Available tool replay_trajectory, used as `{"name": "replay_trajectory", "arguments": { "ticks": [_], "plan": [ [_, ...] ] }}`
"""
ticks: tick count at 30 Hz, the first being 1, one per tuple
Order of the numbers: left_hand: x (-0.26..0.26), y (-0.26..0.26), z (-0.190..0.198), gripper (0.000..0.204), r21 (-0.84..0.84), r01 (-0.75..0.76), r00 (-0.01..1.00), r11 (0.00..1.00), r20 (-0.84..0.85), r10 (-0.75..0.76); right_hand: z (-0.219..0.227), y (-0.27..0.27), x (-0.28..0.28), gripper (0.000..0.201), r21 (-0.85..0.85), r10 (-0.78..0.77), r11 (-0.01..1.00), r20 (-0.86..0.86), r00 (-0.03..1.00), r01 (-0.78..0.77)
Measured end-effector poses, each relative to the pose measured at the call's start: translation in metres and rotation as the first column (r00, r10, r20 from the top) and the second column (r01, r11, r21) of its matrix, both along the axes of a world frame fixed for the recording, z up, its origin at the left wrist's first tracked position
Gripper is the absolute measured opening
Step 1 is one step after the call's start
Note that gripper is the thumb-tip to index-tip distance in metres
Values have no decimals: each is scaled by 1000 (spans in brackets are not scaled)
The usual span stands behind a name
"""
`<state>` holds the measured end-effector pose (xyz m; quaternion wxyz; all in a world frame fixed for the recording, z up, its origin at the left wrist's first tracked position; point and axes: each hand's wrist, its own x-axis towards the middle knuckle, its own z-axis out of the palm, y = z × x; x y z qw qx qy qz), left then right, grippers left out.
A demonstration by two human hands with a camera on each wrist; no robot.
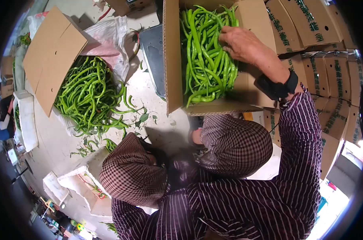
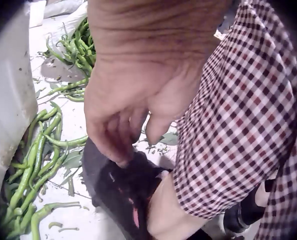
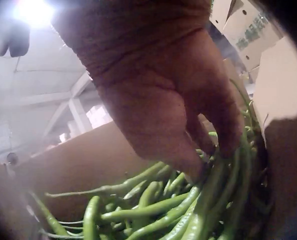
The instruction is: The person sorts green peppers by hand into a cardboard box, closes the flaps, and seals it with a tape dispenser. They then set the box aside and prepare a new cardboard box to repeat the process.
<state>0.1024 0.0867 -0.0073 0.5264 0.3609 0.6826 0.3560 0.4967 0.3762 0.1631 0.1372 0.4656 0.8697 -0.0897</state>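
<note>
In the head view my right hand [image 1: 243, 45] reaches into a cardboard box [image 1: 172, 76] holding long green chili peppers [image 1: 207, 60]. Seen from the right wrist, the thumb and fingers of that hand [image 3: 163, 110] bend down and pinch a few peppers [image 3: 213, 185] at the top of the layer. My left hand [image 2: 138, 87] hangs with loosely curled fingers and nothing in them, beside a checkered trouser leg [image 2: 238, 115] and over a dark shoe [image 2: 121, 190]. A knee hides it in the head view.
A large heap of green peppers [image 1: 89, 96] lies on the left, partly under a cardboard flap [image 1: 53, 52]. Loose peppers [image 2: 36, 165] lie on the floor near a white foam box [image 1: 79, 182]. Stacked printed cartons [image 1: 329, 76] stand at right. A dark flat panel [image 1: 153, 60] adjoins the box.
</note>
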Motion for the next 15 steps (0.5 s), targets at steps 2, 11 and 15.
{"name": "replay_trajectory", "arguments": {
  "ticks": [2,11,15],
  "plan": [
    [2,2,-4,33,-5,18,1000,1000,-11,-18,0,-13,-15,32,64,-26,997,-231,973,42],
    [5,12,-25,32,-6,71,997,997,-43,-71,1,-12,-15,51,103,67,993,-13,998,-65],
    [10,25,-33,32,11,108,993,994,-55,-107,-15,-10,0,35,71,83,995,-104,991,-76]
  ]
}}
